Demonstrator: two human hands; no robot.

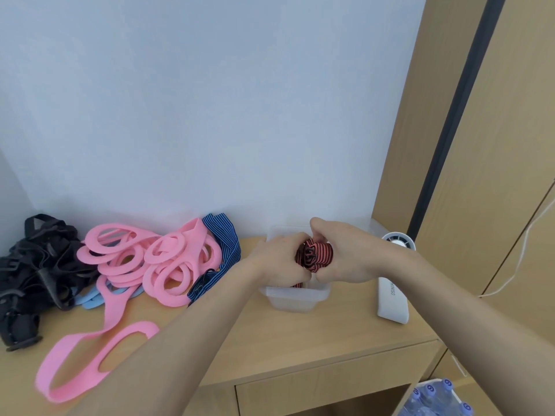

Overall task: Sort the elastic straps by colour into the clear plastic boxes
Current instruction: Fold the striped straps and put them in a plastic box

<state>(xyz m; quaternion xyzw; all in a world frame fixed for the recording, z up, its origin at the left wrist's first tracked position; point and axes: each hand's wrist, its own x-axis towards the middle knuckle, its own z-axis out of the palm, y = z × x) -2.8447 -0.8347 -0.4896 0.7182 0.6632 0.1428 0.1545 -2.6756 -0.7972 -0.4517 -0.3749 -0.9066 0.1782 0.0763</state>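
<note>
A bunched red-and-black striped strap [318,254] is gripped between my left hand [280,261] and my right hand [345,253], just above a clear plastic box [295,298] on the wooden desk. More red striped strap shows inside the box beneath my hands. To the left lies a heap of pink straps [156,262], with one long pink strap [87,358] trailing toward the front edge. A blue-and-black striped strap [223,253] drapes over the pink heap. Pale blue straps [90,298] peek out underneath. Black straps with buckles [33,274] are piled at far left.
A white case [392,301] lies right of the box, with a round white fan [398,241] behind it. A tall wooden cabinet [480,145] and a white cable [522,259] stand at right. Bottles with blue caps [435,397] sit below the desk's edge.
</note>
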